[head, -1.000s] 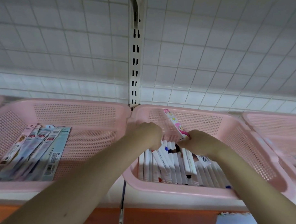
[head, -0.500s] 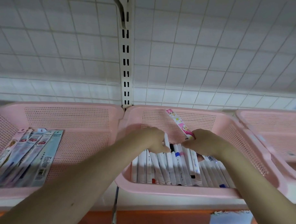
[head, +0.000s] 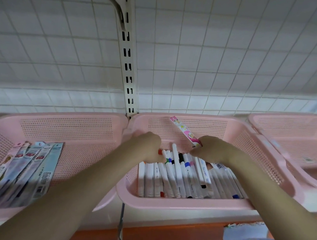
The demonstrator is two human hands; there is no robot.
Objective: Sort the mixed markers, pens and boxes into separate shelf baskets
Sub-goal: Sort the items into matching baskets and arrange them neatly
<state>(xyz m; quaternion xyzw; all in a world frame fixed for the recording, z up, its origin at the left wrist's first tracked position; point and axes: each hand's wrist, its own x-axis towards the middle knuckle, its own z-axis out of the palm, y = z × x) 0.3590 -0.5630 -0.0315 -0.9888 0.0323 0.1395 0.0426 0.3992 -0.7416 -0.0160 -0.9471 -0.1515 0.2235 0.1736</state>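
Room: the middle basket (head: 210, 205) has its rear half bare mesh; both hands work there, above the far ends of the markers (head: 177, 176). Its left rim touches the left basket (head: 69, 116); its right rim lies just beside the right basket (head: 287, 119).
Markers: white barrels lie side by side in the front half of the middle basket, some caps coloured, packed wall to wall along the front rim.
Left hand (head: 149, 146): fingers curled down onto the marker ends near a red cap; whether they pinch one I cannot tell.
Right hand (head: 213, 148): fingers curled round the lower end of a pink pack (head: 185, 130), which slants up and back to the rear wall.
Left basket: flat pen packs (head: 26, 171) fanned against its left side, the rest bare mesh.
In the way: the forearms cross the front rims of the left and middle baskets; a slotted upright (head: 128, 68) rises behind the join of those two; a wire grid (head: 228, 50) backs the shelf.
Change: the view sits lower on the baskets than half a second ago; the hands remain in the same place in the middle basket, the pink pack is at the same slant, and one marker now stands out farther back between the hands.
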